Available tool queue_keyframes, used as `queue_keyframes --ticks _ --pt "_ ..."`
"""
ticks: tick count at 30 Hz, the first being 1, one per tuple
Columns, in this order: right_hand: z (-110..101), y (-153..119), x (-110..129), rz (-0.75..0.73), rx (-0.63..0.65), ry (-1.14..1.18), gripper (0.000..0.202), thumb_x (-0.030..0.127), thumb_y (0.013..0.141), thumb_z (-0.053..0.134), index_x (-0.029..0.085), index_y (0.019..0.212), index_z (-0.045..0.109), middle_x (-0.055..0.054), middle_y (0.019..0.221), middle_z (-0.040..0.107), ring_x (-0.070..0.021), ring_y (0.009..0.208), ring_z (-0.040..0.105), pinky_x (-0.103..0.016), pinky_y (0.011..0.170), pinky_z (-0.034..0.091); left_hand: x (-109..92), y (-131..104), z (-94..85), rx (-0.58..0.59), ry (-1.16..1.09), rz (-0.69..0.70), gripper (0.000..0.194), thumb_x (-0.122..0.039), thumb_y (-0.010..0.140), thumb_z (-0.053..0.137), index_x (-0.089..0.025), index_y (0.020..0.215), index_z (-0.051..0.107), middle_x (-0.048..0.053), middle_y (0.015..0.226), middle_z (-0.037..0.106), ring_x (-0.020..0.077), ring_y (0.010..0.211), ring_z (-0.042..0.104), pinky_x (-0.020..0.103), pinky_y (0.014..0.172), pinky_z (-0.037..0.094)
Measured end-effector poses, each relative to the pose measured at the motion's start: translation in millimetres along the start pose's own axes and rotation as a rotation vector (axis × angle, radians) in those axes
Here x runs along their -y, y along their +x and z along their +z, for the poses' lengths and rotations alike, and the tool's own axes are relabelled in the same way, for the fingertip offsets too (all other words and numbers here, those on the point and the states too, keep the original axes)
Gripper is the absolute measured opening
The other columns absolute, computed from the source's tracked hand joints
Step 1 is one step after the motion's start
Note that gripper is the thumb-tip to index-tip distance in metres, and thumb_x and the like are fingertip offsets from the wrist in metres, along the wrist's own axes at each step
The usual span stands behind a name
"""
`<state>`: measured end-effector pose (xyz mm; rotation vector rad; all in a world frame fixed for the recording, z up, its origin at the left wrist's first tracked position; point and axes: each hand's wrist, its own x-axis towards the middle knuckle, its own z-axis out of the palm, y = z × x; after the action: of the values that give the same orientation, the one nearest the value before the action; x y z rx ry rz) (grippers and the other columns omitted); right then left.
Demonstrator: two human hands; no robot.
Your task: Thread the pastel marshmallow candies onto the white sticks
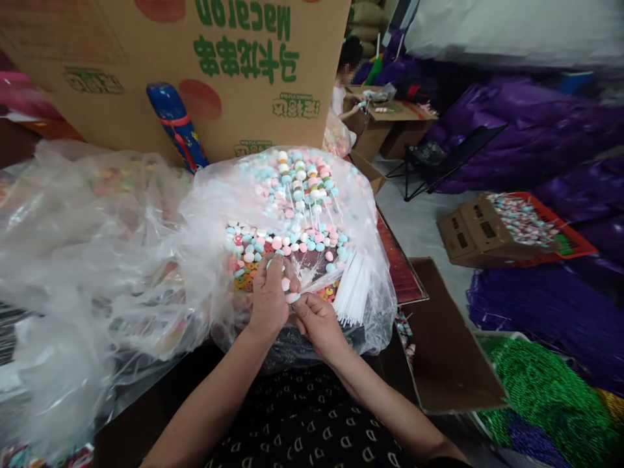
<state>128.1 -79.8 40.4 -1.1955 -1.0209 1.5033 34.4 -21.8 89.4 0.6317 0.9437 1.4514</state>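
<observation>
My left hand [271, 296] is closed around a few pink and pale blue candies [287, 286] near the middle of the view. Right beside it, my right hand [314, 316] has its fingers pinched at the lowest candy; a stick there is too small to make out. Loose pink, white and blue candies [305, 247] lie beyond the hands in a clear plastic bag. Farther back rest several skewers of candies [301, 179]. A bundle of white sticks [351, 292] lies to the right of my right hand. Orange and yellow ring candies [244, 281] show left of my left hand.
A large printed cardboard box [263, 110] stands behind the candies. Crumpled clear plastic bags [121, 260] spread at left. An open carton [453, 344] is at right, near green netting [550, 390]. A person [345, 84] sits in the background by a folding chair [439, 156].
</observation>
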Motion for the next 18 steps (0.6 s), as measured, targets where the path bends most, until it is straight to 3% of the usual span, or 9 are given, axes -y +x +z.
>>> queue_keyframes --ticks 4,7,10,14,18 --pt "-7.2 -0.8 3.7 -0.192 0.029 -0.288 0.036 0.056 0.096 0.065 0.021 0.089 0.070 0.005 0.056 0.055 -0.0129 0.052 0.048 -0.026 0.056 0.039 -14.3 12.4 -0.8 -0.075 -0.062 -0.031 0.032 -0.040 0.087 0.070 -0.023 0.075 0.046 -0.009 0.061 0.047 0.0048 0.038 0.040 0.021 0.038 0.035" --pt "-11.7 -4.7 -2.2 -0.258 0.034 -0.386 0.033 0.050 0.101 0.058 0.022 0.092 0.073 0.004 0.055 0.053 -0.0141 0.050 0.048 -0.028 0.055 0.039 -18.5 16.2 -2.8 -0.101 -0.057 -0.024 0.026 -0.039 0.090 0.068 -0.023 0.079 0.050 -0.008 0.061 0.048 0.0056 0.039 0.041 0.021 0.039 0.035" --pt "-9.5 -6.9 -12.2 -0.209 0.016 -0.359 0.044 0.060 0.102 0.054 0.023 0.086 0.072 0.005 0.053 0.046 -0.0139 0.047 0.042 -0.029 0.051 0.035 -14.7 11.6 -2.6 -0.073 0.005 -0.028 0.025 -0.043 0.093 0.065 -0.025 0.085 0.050 -0.007 0.060 0.051 0.0073 0.040 0.043 0.022 0.040 0.037" --pt "-0.9 -6.1 -18.4 -0.052 0.050 -0.193 0.065 0.085 0.090 0.054 0.023 0.080 0.066 0.008 0.049 0.035 -0.0117 0.044 0.029 -0.027 0.045 0.026 -8.4 4.5 -0.8 -0.058 0.069 -0.003 0.023 -0.042 0.097 0.060 -0.026 0.085 0.048 -0.008 0.058 0.048 0.0085 0.038 0.039 0.024 0.040 0.036" --pt "-2.0 -4.4 -12.2 -0.015 0.098 -0.213 0.071 0.092 0.086 0.052 0.023 0.075 0.061 0.008 0.047 0.039 -0.0112 0.045 0.032 -0.026 0.049 0.029 -7.7 7.6 -3.9 -0.044 0.065 -0.068 0.025 -0.045 0.097 0.062 -0.026 0.088 0.050 -0.007 0.062 0.051 0.0087 0.041 0.041 0.023 0.042 0.037"
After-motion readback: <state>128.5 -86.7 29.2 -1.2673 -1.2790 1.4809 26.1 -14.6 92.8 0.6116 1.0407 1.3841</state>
